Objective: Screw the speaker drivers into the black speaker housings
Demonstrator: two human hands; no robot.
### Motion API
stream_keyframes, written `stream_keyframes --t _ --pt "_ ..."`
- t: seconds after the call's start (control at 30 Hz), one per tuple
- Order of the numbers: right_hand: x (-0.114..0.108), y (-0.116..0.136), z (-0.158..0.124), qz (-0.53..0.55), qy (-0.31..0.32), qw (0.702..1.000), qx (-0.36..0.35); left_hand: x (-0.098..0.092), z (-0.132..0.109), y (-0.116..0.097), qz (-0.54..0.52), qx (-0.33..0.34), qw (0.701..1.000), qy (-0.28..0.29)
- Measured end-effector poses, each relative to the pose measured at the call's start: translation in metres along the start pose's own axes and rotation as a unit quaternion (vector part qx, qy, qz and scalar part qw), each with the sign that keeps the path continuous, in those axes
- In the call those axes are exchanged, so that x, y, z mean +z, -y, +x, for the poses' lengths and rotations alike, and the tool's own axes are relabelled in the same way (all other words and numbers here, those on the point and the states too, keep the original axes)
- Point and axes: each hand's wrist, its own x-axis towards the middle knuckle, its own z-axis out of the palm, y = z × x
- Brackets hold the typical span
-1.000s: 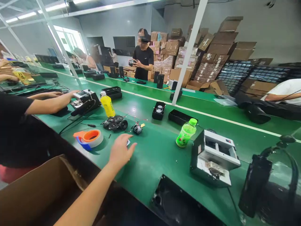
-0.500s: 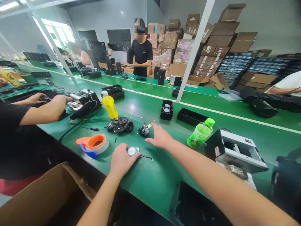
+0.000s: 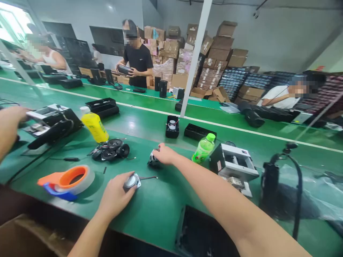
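Observation:
My left hand (image 3: 116, 194) curls around a small round speaker driver (image 3: 130, 181), its pale magnet side up. A thin lead (image 3: 148, 177) runs from this driver to the right across the green bench. Farther forward, my right hand (image 3: 166, 155) has its fingers closed on another small driver (image 3: 153, 157); the hand hides part of it. To the left of that hand lies a cluster of black speaker drivers (image 3: 111, 149). Left of my left hand rests an orange and blue tape dispenser (image 3: 72, 180) with clear tape.
A yellow bottle (image 3: 95, 125) and a green-capped bottle (image 3: 204, 148) stand on the bench (image 3: 150, 210). Black housings (image 3: 172, 130) lie farther back. A white-and-black machine (image 3: 235, 162) sits at right, a black tray (image 3: 203, 232) in front. A co-worker's arm (image 3: 9, 125) reaches in from the left.
My right hand has closed on the driver on the bench in front of it. My left hand still holds its driver. The view has swung right, and the person opposite has lowered a black housing.

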Motion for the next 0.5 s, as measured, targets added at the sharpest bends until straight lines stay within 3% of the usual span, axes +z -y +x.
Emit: stream_keyframes --t 0.13,0.33,0.43,0.5 --pt "-0.031 -0.008 -0.019 0.023 0.032 0.999 0.021 0.004 0.002 0.000 -0.034 -0.035 0.999 -0.022" --pt "-0.071 0.001 -0.052 0.115 0.013 0.993 0.005 -0.008 0.004 -0.012 -0.123 -0.130 0.980 -0.087" --pt "-0.086 -0.002 -0.088 0.201 0.023 0.979 -0.029 -0.017 -0.008 -0.033 -0.190 -0.142 0.966 -0.105" --pt "-0.094 -0.012 -0.123 0.270 0.032 0.961 -0.058 -0.019 -0.024 -0.057 -0.230 -0.128 0.962 -0.078"
